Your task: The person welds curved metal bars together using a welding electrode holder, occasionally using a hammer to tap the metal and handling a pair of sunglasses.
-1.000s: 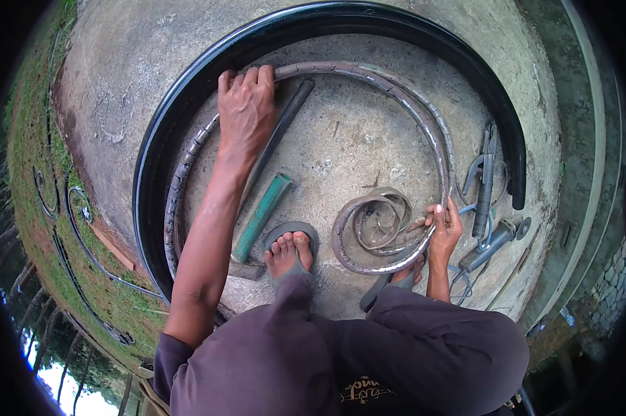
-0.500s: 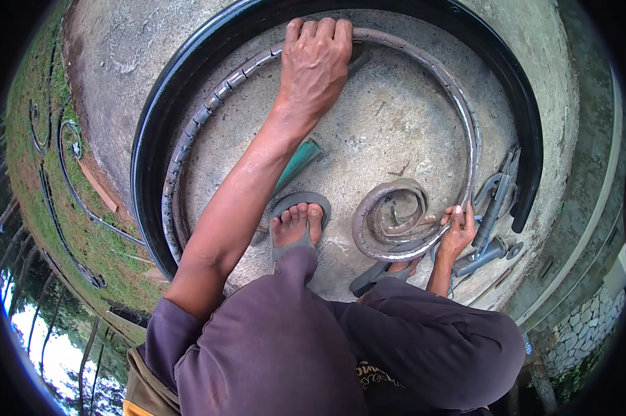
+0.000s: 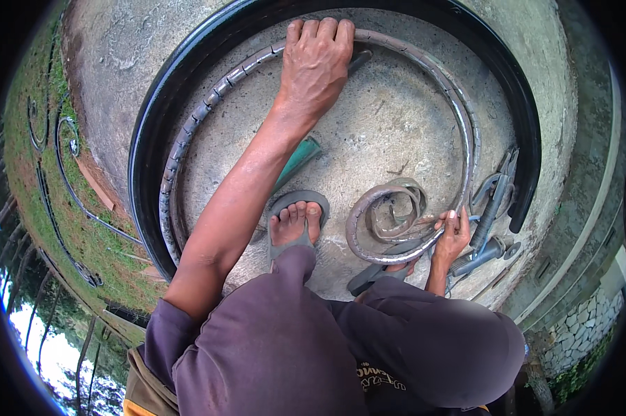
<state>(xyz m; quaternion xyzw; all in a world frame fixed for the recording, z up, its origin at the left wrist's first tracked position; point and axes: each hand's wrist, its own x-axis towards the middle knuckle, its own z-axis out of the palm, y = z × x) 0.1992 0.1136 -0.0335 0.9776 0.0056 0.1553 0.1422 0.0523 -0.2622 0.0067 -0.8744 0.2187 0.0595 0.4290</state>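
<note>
A notched, bent metal bar (image 3: 203, 109) curves in a big arc over the concrete, its right end rolled into a spiral scroll (image 3: 358, 236). My left hand (image 3: 318, 59) is closed over the top of the arc, fingers wrapped round the bar. Lower right, near my knee, my right hand (image 3: 453, 239) pinches the bar just where it runs into the scroll. Shiny dashes mark the bar's surface along the right side. Around the outside of the bar lies a larger glossy black curved piece (image 3: 146, 125).
A welding electrode holder (image 3: 496, 197) with its cable lies right of my right hand, beside a grey-blue metal tool (image 3: 479, 258). A green tube (image 3: 300, 161) lies beyond my sandalled foot (image 3: 296, 225). Finished-looking black scrolls (image 3: 70, 145) rest on the grass at left.
The scroll end of the bar has shifted slightly to the left, and my right hand has moved a little left and down with it. My left hand holds the same place.
</note>
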